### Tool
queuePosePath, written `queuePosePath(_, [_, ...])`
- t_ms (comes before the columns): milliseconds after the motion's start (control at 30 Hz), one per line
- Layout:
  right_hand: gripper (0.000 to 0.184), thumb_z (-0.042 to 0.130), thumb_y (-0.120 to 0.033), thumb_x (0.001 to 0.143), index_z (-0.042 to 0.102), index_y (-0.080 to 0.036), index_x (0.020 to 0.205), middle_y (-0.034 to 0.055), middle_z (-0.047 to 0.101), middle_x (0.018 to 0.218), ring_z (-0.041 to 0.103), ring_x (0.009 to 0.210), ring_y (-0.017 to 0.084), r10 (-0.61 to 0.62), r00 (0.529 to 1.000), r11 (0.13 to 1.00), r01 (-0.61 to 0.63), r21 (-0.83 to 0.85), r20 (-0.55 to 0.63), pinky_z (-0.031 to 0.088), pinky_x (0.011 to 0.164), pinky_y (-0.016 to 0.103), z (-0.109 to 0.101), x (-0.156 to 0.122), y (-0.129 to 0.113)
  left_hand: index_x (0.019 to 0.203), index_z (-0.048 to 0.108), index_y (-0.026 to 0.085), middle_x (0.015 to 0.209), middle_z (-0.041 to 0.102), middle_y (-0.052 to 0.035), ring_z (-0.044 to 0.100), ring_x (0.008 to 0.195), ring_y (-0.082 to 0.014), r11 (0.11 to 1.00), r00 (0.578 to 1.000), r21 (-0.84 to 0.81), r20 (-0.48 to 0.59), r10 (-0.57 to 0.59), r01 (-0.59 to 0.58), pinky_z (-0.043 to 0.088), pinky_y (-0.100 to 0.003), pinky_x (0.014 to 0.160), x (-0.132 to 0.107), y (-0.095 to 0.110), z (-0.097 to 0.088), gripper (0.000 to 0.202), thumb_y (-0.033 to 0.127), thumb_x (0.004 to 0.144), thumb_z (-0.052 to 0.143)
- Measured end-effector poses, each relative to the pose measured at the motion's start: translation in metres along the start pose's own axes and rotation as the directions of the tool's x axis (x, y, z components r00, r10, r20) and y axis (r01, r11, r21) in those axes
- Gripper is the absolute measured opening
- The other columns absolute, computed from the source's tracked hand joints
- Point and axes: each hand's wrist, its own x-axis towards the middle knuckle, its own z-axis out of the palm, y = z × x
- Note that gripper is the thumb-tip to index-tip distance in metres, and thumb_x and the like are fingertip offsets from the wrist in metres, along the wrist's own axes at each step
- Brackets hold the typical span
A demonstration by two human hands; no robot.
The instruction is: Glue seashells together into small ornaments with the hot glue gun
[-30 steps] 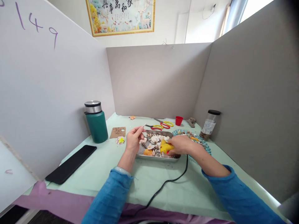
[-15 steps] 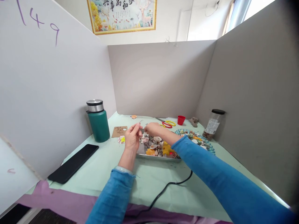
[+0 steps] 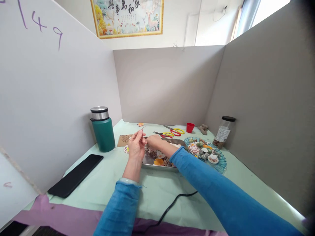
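Observation:
My left hand (image 3: pixel 136 146) is raised at the left end of a metal tray, thumb and forefinger pinched together. A thin, needle-like thing (image 3: pixel 142 128) sticks up from the pinch, too small to name surely. Right beside it, my right hand (image 3: pixel 155 142) has its fingers closed, and whatever they hold is hidden. Under both hands lies the metal tray (image 3: pixel 157 167), with seashells (image 3: pixel 160 154) and yellow pieces (image 3: pixel 158 162) in it. My right forearm covers part of the tray.
A blue glass plate (image 3: pixel 222 164) of shells stands right of the tray. Behind lie two pairs of scissors (image 3: pixel 176 132), a red cup (image 3: pixel 190 127) and a brown cardboard piece (image 3: pixel 123 140). A green bottle (image 3: pixel 103 134), black phone-like slab (image 3: pixel 76 175), jar (image 3: pixel 223 132) and black cable (image 3: pixel 172 204) are around.
My right hand has shifted slightly left, closer to my left hand. More of the blue plate and the nearer scissors shows. The view has tilted a little.

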Motion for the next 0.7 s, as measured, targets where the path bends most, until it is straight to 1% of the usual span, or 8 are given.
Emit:
queuePosePath(100, [0.016,0.062,-0.016,0.075,0.069,-0.017,0.089,0.0072,0.071,0.091,0.065,0.084,0.02,0.011,0.999,0.983,-0.002,0.184,-0.044,0.046,0.07,0.024,-0.011,-0.012,0.016,0.077,0.063,0.013,0.062,0.062,0.0022,0.046,0.039,-0.0031,1.0,1.0,0.023,0.013,0.011,-0.011,0.035,-0.018,0.042,0.0,0.0,0.0,0.028,0.026,0.058,0.079])
queuePosePath(233, [0.027,0.046,-0.025,0.089,0.058,-0.017,0.112,0.0046,0.069,0.091,0.063,0.071,0.011,0.01,0.994,0.886,0.041,0.462,-0.107,0.047,0.06,0.019,-0.03,-0.054,0.04,0.077,0.063,0.012,0.063,0.062,0.0016,0.045,0.039,-0.0028,0.994,0.999,0.109,0.04,0.024,-0.029,0.034,-0.017,0.042,-0.003,-0.006,0.001,0.026,0.028,0.061,0.077])
queuePosePath(300, [0.028,0.058,-0.031,0.082,0.06,-0.016,0.106,0.005,0.067,0.086,0.059,0.065,0.01,0.064,0.99,0.431,0.087,0.898,-0.127,0.047,0.056,0.021,-0.033,-0.079,0.047,0.077,0.064,0.012,0.064,0.062,0.001,0.045,0.039,-0.0031,0.984,0.998,0.176,0.066,0.014,-0.025,0.034,-0.017,0.042,-0.006,-0.01,0.004,0.027,0.03,0.062,0.076])
queuePosePath(367, [0.031,0.071,-0.032,0.071,0.063,-0.016,0.096,0.003,0.066,0.079,0.055,0.059,0.008,0.107,0.991,0.049,0.078,0.996,-0.083,0.046,0.054,0.021,-0.03,-0.102,0.049,0.078,0.064,0.012,0.064,0.063,0.0004,0.045,0.039,-0.0034,0.968,0.996,0.249,0.089,-0.003,-0.02,0.034,-0.018,0.042,-0.01,-0.014,0.007,0.028,0.032,0.062,0.076])
queuePosePath(433, [0.032,0.076,-0.031,0.066,0.064,-0.015,0.092,0.0031,0.066,0.08,0.053,0.057,0.007,0.137,0.988,-0.17,0.091,0.981,-0.068,0.044,0.051,0.019,-0.025,-0.118,0.048,0.079,0.064,0.012,0.064,0.064,-0.0001,0.045,0.039,-0.0038,0.948,0.994,0.317,0.111,-0.018,-0.018,0.034,-0.018,0.042,-0.014,-0.017,0.009,0.029,0.033,0.062,0.075])
queuePosePath(500, [0.033,0.077,-0.032,0.066,0.064,-0.016,0.092,0.0032,0.066,0.08,0.052,0.057,0.007,0.156,0.986,-0.31,0.107,0.945,-0.061,0.043,0.051,0.019,-0.019,-0.128,0.046,0.08,0.065,0.012,0.064,0.064,-0.0005,0.045,0.039,-0.0043,0.924,0.99,0.382,0.14,-0.028,-0.028,0.034,-0.019,0.042,-0.017,-0.02,0.011,0.029,0.034,0.063,0.075])
queuePosePath(600, [0.031,0.075,-0.032,0.067,0.063,-0.018,0.093,0.0031,0.066,0.081,0.051,0.057,0.007,0.187,0.979,-0.371,0.143,0.918,-0.077,0.042,0.052,0.02,-0.017,-0.134,0.04,0.077,0.065,0.013,0.063,0.064,-0.0004,0.046,0.039,-0.0049,0.883,0.981,0.466,0.191,-0.029,-0.065,0.034,-0.019,0.042,-0.02,-0.023,0.011,0.026,0.035,0.065,0.073])
queuePosePath(700, [0.03,0.074,-0.032,0.067,0.063,-0.018,0.092,0.0019,0.065,0.076,0.051,0.055,0.008,0.291,0.944,-0.251,0.235,0.939,-0.158,0.043,0.052,0.022,-0.017,-0.135,0.036,0.075,0.065,0.013,0.062,0.064,-0.0002,0.046,0.04,-0.0051,0.858,0.973,0.505,0.228,-0.032,-0.09,0.036,-0.019,0.043,-0.023,-0.025,0.012,0.025,0.034,0.065,0.073])
